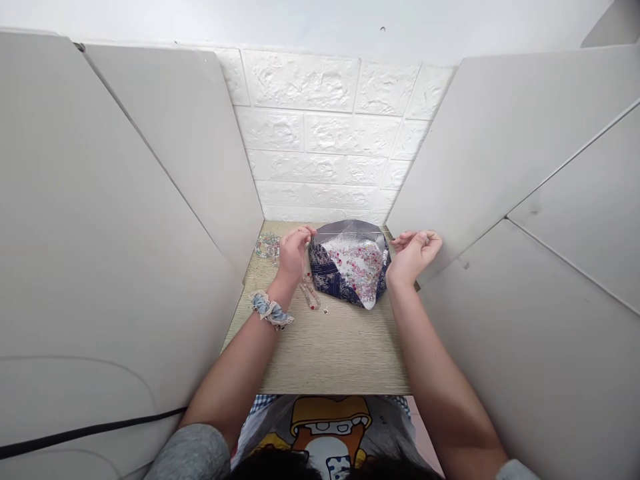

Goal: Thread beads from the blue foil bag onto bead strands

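A thin, pale thread [350,233] is stretched nearly level between my two hands, above a pouch. My left hand [294,255] pinches its left end; the fingers of my right hand [414,257] are closed on the other end. Below lies the dark blue patterned pouch [327,277], open to its silvery lining. Many small pink, red and clear beads [356,263] are heaped inside. Beside the pouch, near my left wrist, rests a strand of beads [312,295]. A tiny metallic piece [325,311] sits just in front, too small to name.
More strung beads [267,246] lie at the table's back left corner. The narrow wooden table [335,363] stands between grey panels [195,133] on both sides, with a white brick-pattern wall [320,130] behind. A black cable [95,430] runs at the lower left.
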`<state>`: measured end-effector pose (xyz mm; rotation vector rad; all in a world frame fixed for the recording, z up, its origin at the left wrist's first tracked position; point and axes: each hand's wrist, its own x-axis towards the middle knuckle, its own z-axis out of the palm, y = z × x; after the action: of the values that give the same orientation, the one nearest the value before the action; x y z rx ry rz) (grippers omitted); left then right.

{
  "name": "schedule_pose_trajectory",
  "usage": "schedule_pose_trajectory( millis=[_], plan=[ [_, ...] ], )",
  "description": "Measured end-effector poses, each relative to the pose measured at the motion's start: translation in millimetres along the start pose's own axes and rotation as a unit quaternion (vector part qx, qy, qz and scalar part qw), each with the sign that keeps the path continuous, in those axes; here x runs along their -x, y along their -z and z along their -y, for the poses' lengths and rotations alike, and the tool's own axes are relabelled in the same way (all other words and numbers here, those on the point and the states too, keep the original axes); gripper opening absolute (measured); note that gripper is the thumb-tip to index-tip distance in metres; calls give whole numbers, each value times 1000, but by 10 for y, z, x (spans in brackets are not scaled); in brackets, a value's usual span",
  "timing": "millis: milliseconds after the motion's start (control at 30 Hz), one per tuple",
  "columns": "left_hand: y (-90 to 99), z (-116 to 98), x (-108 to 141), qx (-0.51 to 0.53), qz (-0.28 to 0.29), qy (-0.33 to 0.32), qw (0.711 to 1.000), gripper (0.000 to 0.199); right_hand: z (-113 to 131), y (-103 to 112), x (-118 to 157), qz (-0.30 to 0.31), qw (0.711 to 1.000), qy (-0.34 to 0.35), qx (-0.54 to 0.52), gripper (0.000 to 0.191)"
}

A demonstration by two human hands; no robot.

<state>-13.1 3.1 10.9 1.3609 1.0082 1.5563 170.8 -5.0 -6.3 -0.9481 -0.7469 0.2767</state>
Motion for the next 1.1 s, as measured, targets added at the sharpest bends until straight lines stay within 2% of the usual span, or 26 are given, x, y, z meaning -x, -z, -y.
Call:
schedule_pose_trajectory(
  millis=[233, 367, 433, 500, 600, 667, 733, 867, 967, 1033, 1100],
  plan=[
    [-13, -28, 70, -33, -59, -19, 998, 32, 161, -94, 167, 145, 988, -8, 47, 19],
    [-40, -87, 118, -158, -55, -27, 986, 33, 188, -83, 207, 228, 964, 36, 135, 16],
    [-60, -113, 138, -213, -35, -51, 975, 31, 193, -90, 222, 275, 944, 70, 167, 15],
    [-77, -120, 144, -214, 9, -67, 974, 33, 198, -111, 246, 326, 924, 97, 176, 15],
    [-89, -92, 118, -127, 145, -8, 981, 38, 194, -146, 288, 386, 897, 119, 177, 14],
    [-83, -61, 86, -72, 218, 47, 972, 38, 182, -157, 304, 402, 886, 131, 190, 13],
    [-72, -35, 59, -63, 242, 70, 966, 35, 173, -157, 304, 405, 881, 139, 200, 12],
    [-67, -7, 50, -114, 244, 92, 959, 31, 173, -147, 273, 405, 877, 148, 210, 12],
    [-84, 16, 59, -143, 228, 83, 959, 29, 133, -130, 242, 395, 867, 144, 268, 13],
    [-95, 42, 57, -150, 209, 65, 964, 26, 65, -108, 227, 393, 845, 133, 337, 14],
    [-99, 72, 47, -151, 189, 52, 969, 25, -26, -80, 222, 417, 800, 125, 413, 16]
  ],
)
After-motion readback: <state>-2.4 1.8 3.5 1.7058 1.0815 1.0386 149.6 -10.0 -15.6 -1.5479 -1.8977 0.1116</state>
